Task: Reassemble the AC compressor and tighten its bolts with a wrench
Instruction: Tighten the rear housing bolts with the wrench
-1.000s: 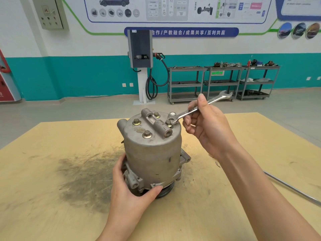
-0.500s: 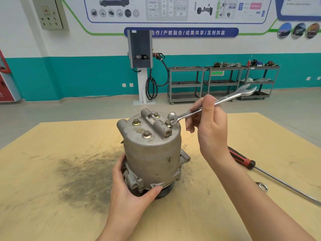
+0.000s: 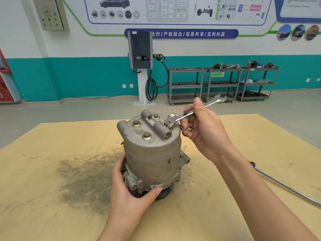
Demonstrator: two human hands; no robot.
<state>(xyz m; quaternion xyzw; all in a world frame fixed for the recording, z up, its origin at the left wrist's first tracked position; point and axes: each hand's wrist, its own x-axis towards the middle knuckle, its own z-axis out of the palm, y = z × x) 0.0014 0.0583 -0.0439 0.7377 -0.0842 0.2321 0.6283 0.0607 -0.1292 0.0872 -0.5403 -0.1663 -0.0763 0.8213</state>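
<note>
Dull grey compressor (image 3: 152, 153) with brass-toned bolts (image 3: 136, 123); shiny silver wrench (image 3: 191, 113); pale yellow worktop (image 3: 52, 206) smudged with a dark grey stain (image 3: 83, 174); red-and-black screwdriver handle (image 3: 251, 164)

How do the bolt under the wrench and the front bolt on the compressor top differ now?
The wrench, held by the right hand, sits on the right bolt, partly hiding it; the front bolt is free and fully visible. The front bolt lies nearer the camera. Both stand in the compressor top.
</note>
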